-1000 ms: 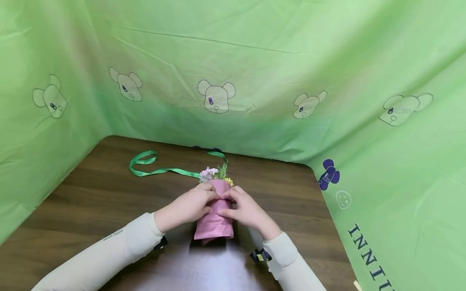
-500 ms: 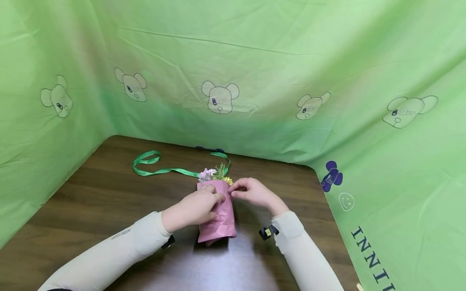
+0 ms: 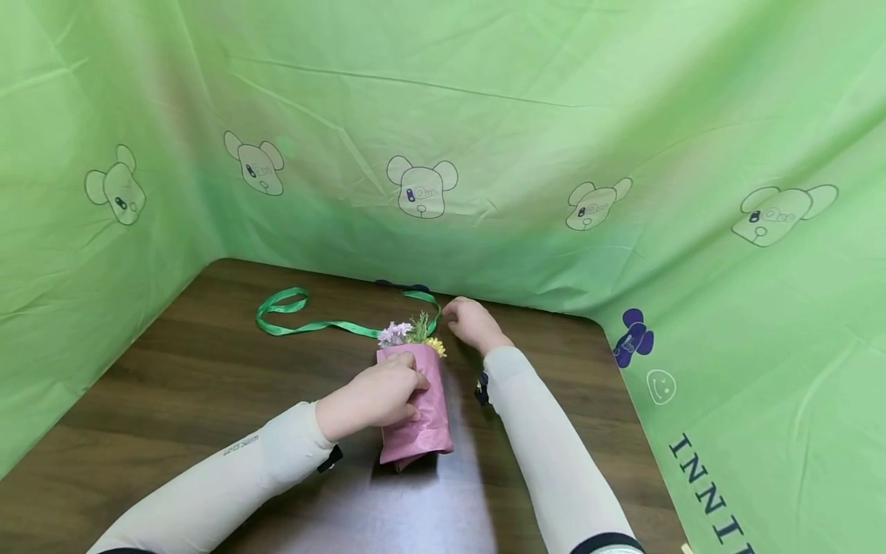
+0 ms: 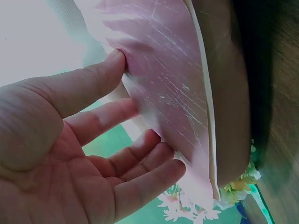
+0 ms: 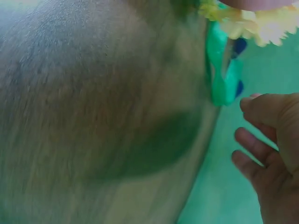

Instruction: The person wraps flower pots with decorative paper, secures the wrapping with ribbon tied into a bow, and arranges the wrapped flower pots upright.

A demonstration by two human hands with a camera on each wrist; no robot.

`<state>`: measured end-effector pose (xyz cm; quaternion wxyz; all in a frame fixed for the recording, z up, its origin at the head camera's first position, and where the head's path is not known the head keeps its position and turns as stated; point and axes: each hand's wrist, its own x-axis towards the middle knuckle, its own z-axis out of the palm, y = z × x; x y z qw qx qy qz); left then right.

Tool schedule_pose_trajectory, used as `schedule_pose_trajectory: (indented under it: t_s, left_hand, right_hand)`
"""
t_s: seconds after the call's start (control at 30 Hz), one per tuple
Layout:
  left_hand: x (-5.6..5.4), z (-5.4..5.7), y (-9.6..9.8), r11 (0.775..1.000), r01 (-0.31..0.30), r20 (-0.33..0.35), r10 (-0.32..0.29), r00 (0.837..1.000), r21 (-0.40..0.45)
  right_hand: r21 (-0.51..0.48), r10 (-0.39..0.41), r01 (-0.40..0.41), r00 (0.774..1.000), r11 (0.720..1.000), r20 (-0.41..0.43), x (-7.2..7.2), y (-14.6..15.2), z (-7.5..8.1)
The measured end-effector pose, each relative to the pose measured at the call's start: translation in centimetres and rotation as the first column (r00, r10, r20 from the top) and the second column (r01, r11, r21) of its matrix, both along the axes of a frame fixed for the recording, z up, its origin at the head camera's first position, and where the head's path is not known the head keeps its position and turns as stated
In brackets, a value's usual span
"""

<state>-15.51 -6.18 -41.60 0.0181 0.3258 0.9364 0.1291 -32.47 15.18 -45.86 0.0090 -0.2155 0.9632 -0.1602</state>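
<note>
A small flower bouquet wrapped in pink paper (image 3: 432,412) lies on the wooden table, lilac and yellow blooms and a green sprig showing at its far end. My left hand (image 3: 377,388) holds the wrap from above; in the left wrist view its thumb and fingertips (image 4: 117,60) bear on the pink paper (image 4: 168,84). A green ribbon (image 3: 332,325) runs behind the blooms, looping out to the left, with a short end curving up on the right. Beside that short end is my right hand (image 3: 474,322), fingers loosely bent and nothing seen between them in the right wrist view.
Brown wooden tabletop (image 3: 554,385) surrounds the bouquet. Green fabric (image 3: 512,246) with printed bear heads hangs along the back and both sides, close behind the right hand. Both forearms wear pale sleeves with a dark device at the wrist.
My right hand has let go of the pink paper and moved away to the far right, up to the ribbon's short end. My left hand stays on the wrap.
</note>
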Motion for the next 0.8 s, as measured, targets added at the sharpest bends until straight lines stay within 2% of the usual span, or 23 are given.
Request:
schedule_pose_trajectory:
  t_s: [0.2, 0.43, 0.57, 0.8]
  left_hand:
    - [0.1, 0.1, 0.0, 0.999, -0.023, 0.001, 0.023, 1.000, -0.038]
    - [0.3, 0.4, 0.0, 0.998, -0.023, -0.030, 0.021, 0.999, -0.065]
    - [0.5, 0.5, 0.1, 0.996, -0.010, -0.075, 0.003, 0.997, -0.094]
    - [0.4, 0.6, 0.2, 0.996, -0.001, -0.107, -0.009, 0.994, -0.095]
  right_hand:
    - [0.096, 0.070, -0.067, 0.997, 0.993, -0.025, -0.9, -1.4, -1.2]
    - [0.236, 0.115, -0.105, 0.993, 0.966, -0.029, -1.3, -2.5, -2.1]
    - [0.287, 0.104, -0.091, 0.994, 0.954, -0.032, -1.1, -2.7, -2.6]
    - [0.281, 0.080, -0.054, 0.993, 0.958, -0.083, -0.7, -2.1, -2.6]
